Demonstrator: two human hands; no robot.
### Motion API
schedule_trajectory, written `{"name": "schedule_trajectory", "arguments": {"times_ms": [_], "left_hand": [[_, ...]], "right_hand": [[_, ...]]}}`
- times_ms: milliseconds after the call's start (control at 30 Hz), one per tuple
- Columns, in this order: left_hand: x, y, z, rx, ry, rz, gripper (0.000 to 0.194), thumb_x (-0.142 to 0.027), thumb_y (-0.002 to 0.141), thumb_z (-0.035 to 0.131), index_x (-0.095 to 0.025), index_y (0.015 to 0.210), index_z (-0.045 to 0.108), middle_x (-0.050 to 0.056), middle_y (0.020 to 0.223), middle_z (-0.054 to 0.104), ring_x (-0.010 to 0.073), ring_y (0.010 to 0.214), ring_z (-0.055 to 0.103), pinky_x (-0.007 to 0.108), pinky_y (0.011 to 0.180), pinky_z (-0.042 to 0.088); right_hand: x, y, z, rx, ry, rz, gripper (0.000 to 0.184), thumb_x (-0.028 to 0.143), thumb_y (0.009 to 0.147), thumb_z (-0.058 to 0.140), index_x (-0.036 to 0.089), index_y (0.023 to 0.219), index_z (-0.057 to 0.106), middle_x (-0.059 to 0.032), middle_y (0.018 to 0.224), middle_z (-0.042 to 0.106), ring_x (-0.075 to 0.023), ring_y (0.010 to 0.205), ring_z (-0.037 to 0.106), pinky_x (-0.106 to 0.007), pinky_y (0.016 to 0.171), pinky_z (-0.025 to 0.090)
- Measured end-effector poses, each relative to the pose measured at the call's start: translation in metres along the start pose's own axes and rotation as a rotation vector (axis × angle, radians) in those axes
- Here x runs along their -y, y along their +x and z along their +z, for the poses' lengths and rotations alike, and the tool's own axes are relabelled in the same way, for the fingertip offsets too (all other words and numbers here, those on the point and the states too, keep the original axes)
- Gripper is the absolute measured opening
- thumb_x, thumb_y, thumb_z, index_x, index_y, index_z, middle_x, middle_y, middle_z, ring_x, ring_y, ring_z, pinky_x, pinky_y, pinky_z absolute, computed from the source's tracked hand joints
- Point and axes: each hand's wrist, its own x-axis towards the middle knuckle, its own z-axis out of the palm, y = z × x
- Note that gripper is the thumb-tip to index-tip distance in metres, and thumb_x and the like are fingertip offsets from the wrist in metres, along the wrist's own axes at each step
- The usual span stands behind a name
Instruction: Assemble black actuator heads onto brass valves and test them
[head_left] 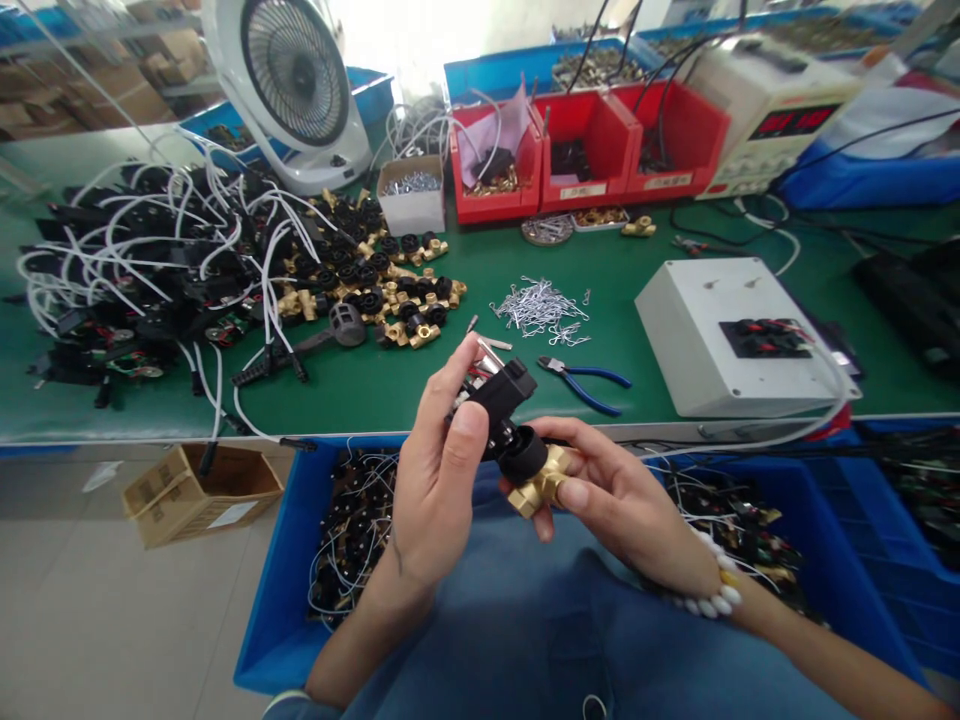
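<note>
My left hand (439, 465) is closed around a black valve actuator (504, 392), its thumb lying along the near side. Some red wire and a pale metal part show at the actuator's upper end. In my right hand (619, 495) is a brass valve body (541, 484) with a black round collar (523, 455), pinched between thumb and fingers. Collar and actuator meet at a tilt over my lap; whether they are locked together I cannot tell. Beyond them on the green bench (450, 395) lie blue-handled cutters (589, 383) and a pile of metal clip pins (541, 308).
Wired actuators (150, 250) and brass valves (409, 300) are heaped at the left, near a white fan (289, 90). Red bins (499, 160) line the back. A grey test box (739, 340) stands right. Blue crates (274, 590) flank my lap.
</note>
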Motion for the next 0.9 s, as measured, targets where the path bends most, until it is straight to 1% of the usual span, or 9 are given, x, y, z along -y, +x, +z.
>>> {"name": "schedule_trajectory", "arguments": {"times_ms": [167,333,400,500,600,667,767,833,900], "left_hand": [[-0.001,0.000,-0.002,0.037,0.041,0.068,0.044,-0.043,0.106,0.042,-0.032,0.148,0.049,0.002,0.153,0.052,0.0226,0.144,0.045,0.039,0.121,0.037],[-0.001,0.001,0.002,0.033,0.098,0.125,0.044,-0.040,0.106,0.044,-0.030,0.148,0.049,0.002,0.151,0.055,0.0197,0.143,0.047,0.035,0.120,0.038],[-0.001,0.001,0.003,0.028,0.150,0.151,0.044,-0.039,0.106,0.044,-0.029,0.149,0.048,0.002,0.150,0.055,0.0194,0.143,0.047,0.035,0.119,0.039],[0.000,0.003,0.003,0.034,0.223,0.191,0.045,-0.038,0.105,0.045,-0.028,0.150,0.046,0.004,0.151,0.054,0.0204,0.143,0.047,0.037,0.119,0.039],[0.005,0.006,0.001,0.080,0.253,0.211,0.048,-0.039,0.105,0.043,-0.029,0.152,0.042,0.005,0.155,0.050,0.0220,0.145,0.044,0.040,0.120,0.038],[0.008,0.008,-0.002,0.136,0.261,0.222,0.056,-0.044,0.104,0.044,-0.031,0.157,0.032,0.006,0.160,0.043,0.0238,0.148,0.041,0.042,0.122,0.035],[0.009,0.011,-0.005,0.187,0.395,0.298,0.082,-0.056,0.093,0.061,-0.030,0.160,0.022,0.011,0.164,0.033,0.0297,0.151,0.034,0.048,0.122,0.033],[0.007,0.011,-0.006,0.160,0.546,0.361,0.093,-0.059,0.084,0.072,-0.029,0.159,0.024,0.014,0.158,0.038,0.0325,0.147,0.038,0.050,0.118,0.038],[0.005,0.010,-0.005,0.116,0.649,0.396,0.093,-0.056,0.082,0.075,-0.029,0.157,0.027,0.014,0.146,0.045,0.0314,0.138,0.047,0.048,0.111,0.046]], "right_hand": [[0.006,0.000,0.002,-0.043,-0.067,0.021,0.041,0.034,0.087,0.077,0.021,0.119,0.056,-0.0017,0.087,0.073,-0.0103,0.066,0.069,-0.022,0.065,0.056],[0.006,0.002,0.002,-0.014,0.059,0.073,0.043,0.046,0.088,0.073,0.018,0.115,0.055,-0.0036,0.083,0.074,-0.0111,0.059,0.067,-0.022,0.054,0.051],[0.005,0.002,0.005,-0.048,0.012,0.055,0.043,0.045,0.087,0.074,0.019,0.115,0.054,-0.0028,0.084,0.073,-0.0116,0.060,0.068,-0.023,0.056,0.054],[0.006,0.003,0.011,-0.108,-0.119,-0.023,0.045,0.040,0.085,0.078,0.021,0.117,0.053,0.0001,0.083,0.070,-0.0120,0.066,0.069,-0.025,0.065,0.058],[0.007,0.007,0.011,-0.131,-0.153,-0.036,0.046,0.041,0.084,0.078,0.022,0.117,0.053,0.0004,0.082,0.069,-0.0121,0.066,0.069,-0.025,0.065,0.058],[0.009,0.010,0.008,-0.144,-0.123,-0.028,0.044,0.043,0.084,0.077,0.021,0.115,0.054,0.0007,0.080,0.069,-0.0114,0.063,0.067,-0.025,0.063,0.057],[0.012,0.013,0.004,-0.206,-0.084,-0.032,0.044,0.049,0.086,0.074,0.021,0.115,0.056,0.0011,0.077,0.068,-0.0096,0.060,0.063,-0.023,0.060,0.054],[0.014,0.013,0.003,-0.256,-0.107,-0.032,0.048,0.052,0.084,0.074,0.022,0.117,0.057,0.0004,0.078,0.068,-0.0094,0.059,0.059,-0.022,0.056,0.050],[0.014,0.012,0.002,-0.284,-0.154,-0.033,0.051,0.054,0.083,0.074,0.022,0.118,0.057,-0.0006,0.081,0.068,-0.0094,0.058,0.056,-0.022,0.052,0.047]]}}
